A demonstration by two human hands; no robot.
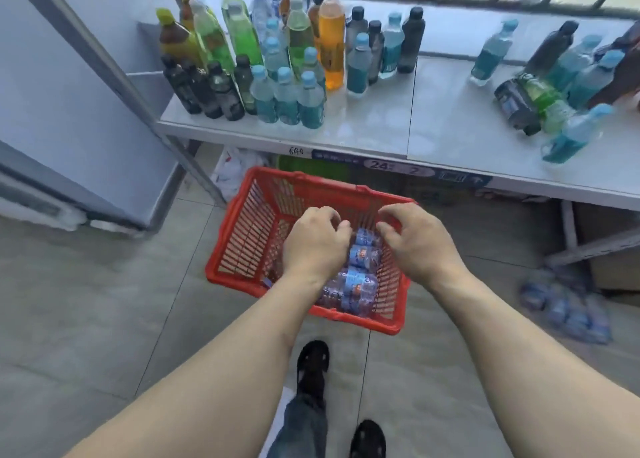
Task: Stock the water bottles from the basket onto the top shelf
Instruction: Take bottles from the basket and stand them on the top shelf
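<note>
While both hands hang curled over the red basket (pixel 249 236), neither grip has plainly closed on anything: the left hand (pixel 313 246) has its fingers bent down toward the water bottles (pixel 360 260), the right hand (pixel 420 243) hovers claw-shaped just beside, and whether any fingertip touches plastic I cannot tell. The step in hand looks like picking up; it would go best with each hand taking one bottle round its middle, lifting straight up clear of the slatted walls. The bottles lie on their sides directly under the hands, small, clear, with blue labels, packed close in the basket's right half. Beyond the hands, above the basket, the top shelf (pixel 450 121) has bare space between its left cluster of bottles (pixel 277 76) and its right group.
</note>
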